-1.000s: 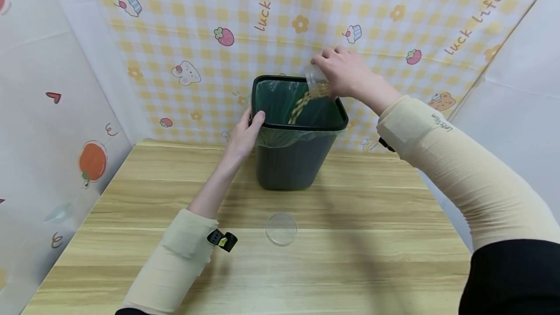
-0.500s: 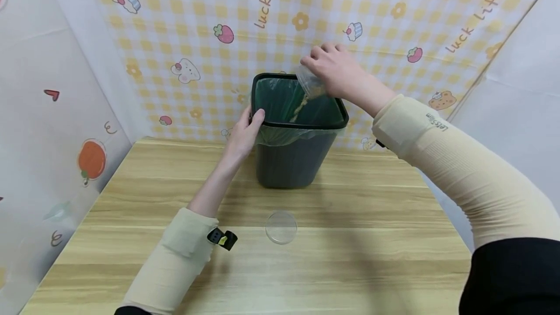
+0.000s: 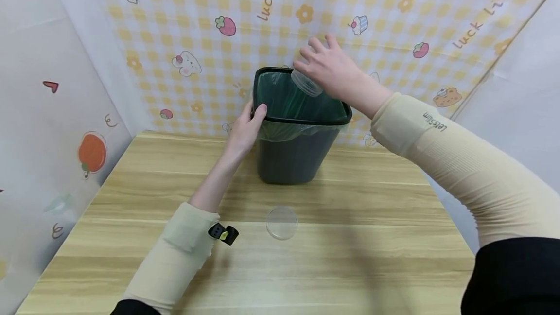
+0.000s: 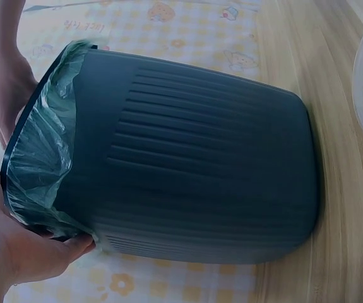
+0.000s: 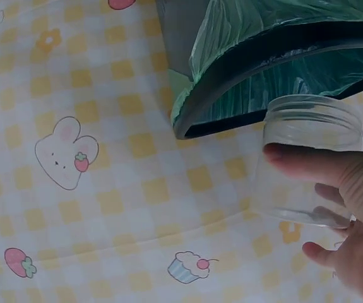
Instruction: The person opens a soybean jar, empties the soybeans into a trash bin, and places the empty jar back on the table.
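Note:
A dark trash can (image 3: 286,157) lined with a green plastic bag (image 4: 45,142) stands upright at the back of the table. My left hand (image 3: 245,128) grips its left rim, thumb on top and fingers outside. Above the can's right side, my right hand (image 3: 325,67) holds a clear plastic jar (image 5: 307,132), tipped so its threaded mouth faces down into the can. The jar looks empty in the right wrist view. On the table in front of the can lies a round clear lid (image 3: 282,223). The can's bottom inside is hidden.
The wooden table (image 3: 144,208) reaches to a yellow checked cloth (image 3: 175,28) hanging right behind the can. White sheets (image 3: 57,111) hang at the left and right sides.
Pale yellowish pieces were pouring from the jar into the can; now the stream has ended. The right hand has shifted left and tipped the jar further. The left hand keeps its grip.

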The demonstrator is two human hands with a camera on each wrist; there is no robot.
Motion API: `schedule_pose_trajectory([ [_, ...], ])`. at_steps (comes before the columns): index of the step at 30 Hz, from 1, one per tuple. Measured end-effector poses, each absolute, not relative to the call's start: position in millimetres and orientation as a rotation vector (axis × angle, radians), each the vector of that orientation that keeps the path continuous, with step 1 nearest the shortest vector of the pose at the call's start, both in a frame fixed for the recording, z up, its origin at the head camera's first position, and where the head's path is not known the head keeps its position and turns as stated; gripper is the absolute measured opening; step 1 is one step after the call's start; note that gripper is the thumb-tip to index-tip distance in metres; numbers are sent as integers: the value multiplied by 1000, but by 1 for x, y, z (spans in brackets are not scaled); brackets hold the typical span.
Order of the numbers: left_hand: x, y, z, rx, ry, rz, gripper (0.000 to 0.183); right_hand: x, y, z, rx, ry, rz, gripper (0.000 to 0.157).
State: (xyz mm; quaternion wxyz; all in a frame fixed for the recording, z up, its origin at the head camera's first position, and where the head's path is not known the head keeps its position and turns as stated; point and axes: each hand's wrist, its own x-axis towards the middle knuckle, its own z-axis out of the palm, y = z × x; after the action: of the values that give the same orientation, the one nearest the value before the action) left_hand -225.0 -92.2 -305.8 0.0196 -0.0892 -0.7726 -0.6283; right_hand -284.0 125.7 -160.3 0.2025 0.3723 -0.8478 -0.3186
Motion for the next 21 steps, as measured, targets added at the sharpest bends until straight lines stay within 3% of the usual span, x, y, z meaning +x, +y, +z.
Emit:
schedule_pose_trajectory([
  [10, -224, -90, -303, -244, -2410, -1922, 70, -286, 132, -157, 1060, -2340, -856, 55],
  [16, -222, -88, -301, -210, -2421, -1914, 67, -282, 141, -153, 993, -2432, -601, 48],
  [21, -221, -89, -302, -198, -2427, -1921, 66, -279, 154, -147, 880, -2695, -248, 74],
])
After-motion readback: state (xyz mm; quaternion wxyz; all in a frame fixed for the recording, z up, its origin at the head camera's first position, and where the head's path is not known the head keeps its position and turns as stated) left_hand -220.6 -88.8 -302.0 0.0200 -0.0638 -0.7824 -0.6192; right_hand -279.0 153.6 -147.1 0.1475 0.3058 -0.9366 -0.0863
